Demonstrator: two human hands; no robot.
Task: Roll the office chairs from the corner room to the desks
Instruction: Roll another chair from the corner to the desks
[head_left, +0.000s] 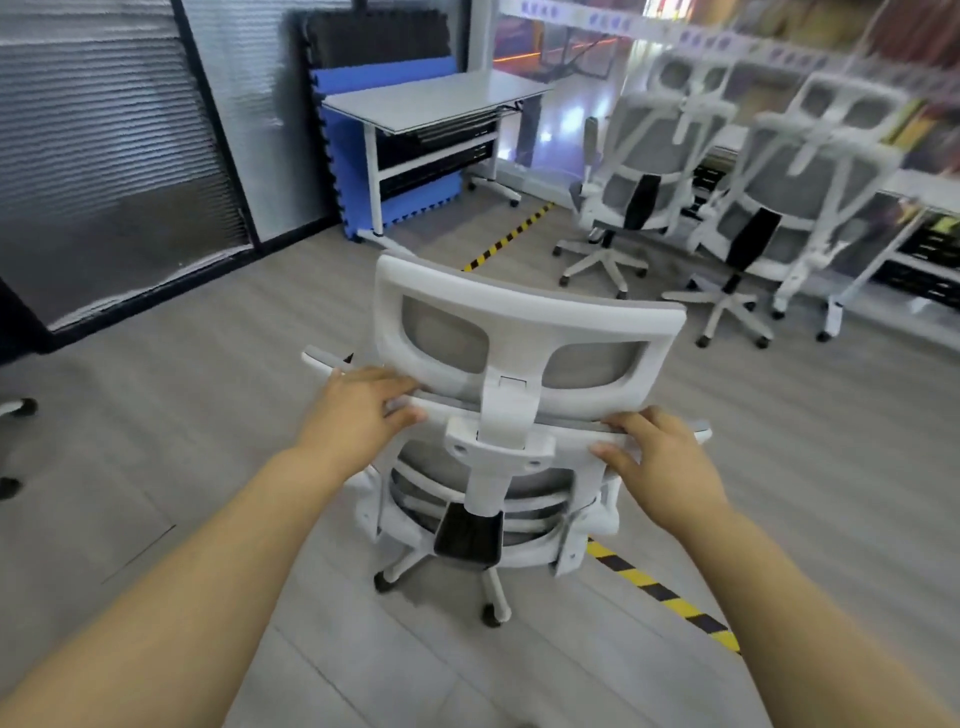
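Note:
A white office chair (524, 322) with grey mesh and a headrest stands right in front of me, its back toward me, its castors on the grey floor. My left hand (358, 410) grips the left end of the backrest's top rail. My right hand (660, 457) grips the right end of the same rail. Two more white mesh chairs, one (639, 171) and another (789, 192), stand at a long white desk (914, 187) on the right. A white desk (436, 98) stands at the back centre with no chair at it.
Yellow-black floor tape (506, 239) runs diagonally under the chair toward the back desk. Blue and black foam mats (384, 73) lean on the wall behind that desk. Glass partitions with blinds (104, 156) line the left. A castor of another chair (21, 408) shows at the left edge.

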